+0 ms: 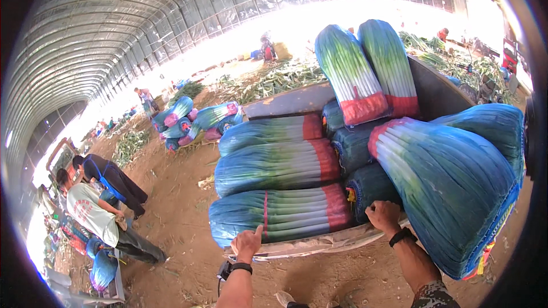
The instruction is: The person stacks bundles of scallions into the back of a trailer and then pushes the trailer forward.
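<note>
Long net bags of green onions fill the cart bed (325, 243) in front of me. My left hand (246, 243) is at the near left corner of the bed, beside the nearest lying onion bag (297, 214). Its fingers are curled and its thumb points up; what they close on, if anything, is hidden. Over the near edge, my right hand (383, 217) is curled into a fist next to the round end of a dark blue bag (365, 188). Anything inside that fist is hidden. To its right, a large onion bag (451, 182) leans out over the side.
Two upright onion bags (349, 77) rest at the bed's far end. On the left stand two people, one in a pale shirt (91, 211), one in dark clothes (114, 179). More bags (197, 120) are heaped on the dirt floor (171, 194). Loose onions (274, 82) lie farther back.
</note>
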Motion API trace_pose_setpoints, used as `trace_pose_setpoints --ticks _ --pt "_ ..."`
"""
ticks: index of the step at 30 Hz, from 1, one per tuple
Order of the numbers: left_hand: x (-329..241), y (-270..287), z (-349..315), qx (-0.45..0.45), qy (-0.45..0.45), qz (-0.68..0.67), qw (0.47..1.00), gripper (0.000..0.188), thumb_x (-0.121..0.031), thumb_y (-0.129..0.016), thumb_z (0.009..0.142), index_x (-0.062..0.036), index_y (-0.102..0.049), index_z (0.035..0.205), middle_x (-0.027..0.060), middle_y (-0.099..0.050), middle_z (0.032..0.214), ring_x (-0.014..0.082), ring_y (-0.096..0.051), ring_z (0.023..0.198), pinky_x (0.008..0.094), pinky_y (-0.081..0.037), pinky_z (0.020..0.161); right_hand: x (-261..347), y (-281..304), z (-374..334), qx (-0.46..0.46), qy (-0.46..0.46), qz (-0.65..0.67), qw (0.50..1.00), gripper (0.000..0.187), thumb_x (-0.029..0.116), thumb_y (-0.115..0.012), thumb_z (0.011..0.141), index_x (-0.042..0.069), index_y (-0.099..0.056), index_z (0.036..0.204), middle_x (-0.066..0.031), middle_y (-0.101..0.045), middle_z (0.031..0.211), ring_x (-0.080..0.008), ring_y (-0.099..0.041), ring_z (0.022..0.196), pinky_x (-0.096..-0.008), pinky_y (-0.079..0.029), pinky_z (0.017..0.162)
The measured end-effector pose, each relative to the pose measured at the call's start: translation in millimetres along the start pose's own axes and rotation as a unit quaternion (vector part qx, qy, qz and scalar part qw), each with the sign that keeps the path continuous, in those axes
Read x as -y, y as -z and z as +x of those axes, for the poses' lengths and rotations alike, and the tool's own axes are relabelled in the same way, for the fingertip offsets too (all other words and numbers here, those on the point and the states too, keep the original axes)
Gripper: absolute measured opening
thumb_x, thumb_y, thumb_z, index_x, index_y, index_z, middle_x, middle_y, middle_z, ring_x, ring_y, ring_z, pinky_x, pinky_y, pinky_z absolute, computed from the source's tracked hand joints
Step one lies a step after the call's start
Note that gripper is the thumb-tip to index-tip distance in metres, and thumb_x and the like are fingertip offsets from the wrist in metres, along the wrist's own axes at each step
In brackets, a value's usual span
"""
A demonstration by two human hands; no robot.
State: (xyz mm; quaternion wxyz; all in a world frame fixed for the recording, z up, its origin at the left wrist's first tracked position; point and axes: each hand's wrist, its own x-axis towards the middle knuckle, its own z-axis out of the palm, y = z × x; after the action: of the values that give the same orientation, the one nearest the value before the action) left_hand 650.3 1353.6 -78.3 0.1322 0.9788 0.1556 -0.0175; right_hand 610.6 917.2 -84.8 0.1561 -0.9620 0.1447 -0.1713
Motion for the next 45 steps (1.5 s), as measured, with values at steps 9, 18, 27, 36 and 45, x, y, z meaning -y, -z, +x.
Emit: trace_pose_setpoints --ticks 9,18,27,36,45 --pt "-2.8 1.8 0.8 0.006 0.005 0.007 1.000 0.068 -0.071 -0.046 0.092 -0.0132 -0.081 0.096 0.0192 -0.075 0.103 0.0377 -0.070 0.103 0.0439 -0.050 0.091 1.2 4.1 0.4 0.009 -0.006 0.006 1.000 0.026 0.038 -0.070 0.079 0.013 -0.078 0.077 -0.0167 -0.073 0.077 -0.0385 -0.070 0.074 -0.0501 -0.054 0.070" --pt "0.5 -0.8 2.2 0.009 0.002 0.010 1.000 0.069 -0.071 -0.044 0.093 -0.0134 -0.081 0.094 0.0217 -0.075 0.101 0.0392 -0.070 0.101 0.0475 -0.050 0.090 4.5 7.8 -0.5 0.013 -0.003 0.008 1.000 0.026 0.037 -0.069 0.079 0.013 -0.079 0.078 -0.0177 -0.073 0.077 -0.0392 -0.071 0.073 -0.0501 -0.056 0.070" --pt "-0.6 -1.7 0.6 -0.014 -0.003 0.007 1.000 0.065 -0.068 -0.045 0.094 -0.0141 -0.081 0.093 0.0201 -0.075 0.100 0.0389 -0.069 0.101 0.0477 -0.050 0.090 -2.7 0.1 -0.4 -0.016 0.024 0.007 1.000 0.026 0.035 -0.069 0.079 0.011 -0.077 0.075 -0.0172 -0.072 0.074 -0.0390 -0.071 0.071 -0.0499 -0.056 0.068" --pt "1.2 -4.1 1.7 -0.033 -0.002 -0.011 0.999 0.065 -0.068 -0.046 0.092 -0.0135 -0.081 0.088 0.0202 -0.075 0.097 0.0389 -0.070 0.097 0.0464 -0.051 0.085 -3.8 -2.4 0.5 -0.021 0.023 0.003 1.000 0.025 0.034 -0.070 0.079 0.010 -0.077 0.074 -0.0168 -0.072 0.074 -0.0385 -0.071 0.069 -0.0489 -0.056 0.064" --pt "0.1 -1.9 1.1 -0.023 0.010 -0.008 1.000 0.064 -0.069 -0.046 0.093 -0.0150 -0.081 0.091 0.0202 -0.075 0.097 0.0391 -0.070 0.098 0.0466 -0.051 0.085 2.7 7.9 -1.0 0.001 0.016 0.001 1.000 0.028 0.037 -0.067 0.080 0.011 -0.076 0.077 -0.0171 -0.073 0.077 -0.0387 -0.072 0.073 -0.0495 -0.056 0.069"
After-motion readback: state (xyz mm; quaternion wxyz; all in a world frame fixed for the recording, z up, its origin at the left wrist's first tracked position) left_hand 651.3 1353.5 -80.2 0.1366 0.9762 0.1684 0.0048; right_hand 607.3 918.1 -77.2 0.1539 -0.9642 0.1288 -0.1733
